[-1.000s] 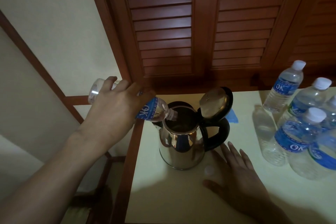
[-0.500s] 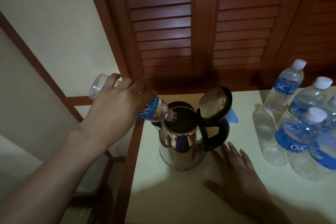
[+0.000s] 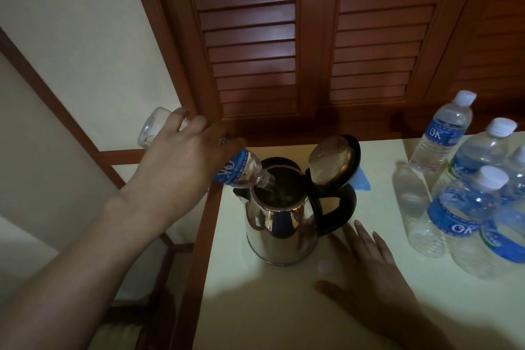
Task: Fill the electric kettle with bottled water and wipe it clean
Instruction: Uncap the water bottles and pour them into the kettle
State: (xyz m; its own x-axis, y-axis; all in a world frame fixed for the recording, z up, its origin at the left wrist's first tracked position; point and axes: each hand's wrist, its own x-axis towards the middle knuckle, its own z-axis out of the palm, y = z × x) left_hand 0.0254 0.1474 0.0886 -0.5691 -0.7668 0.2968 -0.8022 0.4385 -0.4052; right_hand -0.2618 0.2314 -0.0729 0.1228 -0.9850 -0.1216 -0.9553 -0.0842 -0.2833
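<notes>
A steel electric kettle with a black handle stands on the pale table, its lid flipped up. My left hand grips a clear water bottle with a blue label, tipped steeply so its neck sits in the kettle's mouth and its base points up left. My right hand lies flat on the table just right of the kettle, fingers spread, holding nothing. A small white bottle cap rests on the table by its fingers.
Several capped water bottles stand at the table's right side. A blue cloth peeks out behind the kettle's handle. Brown louvred doors rise behind the table. The table's wooden left edge drops off beside a wall.
My left hand has raised the bottle's base a little higher, tilting it more steeply into the kettle. The right hand and kettle have stayed put.
</notes>
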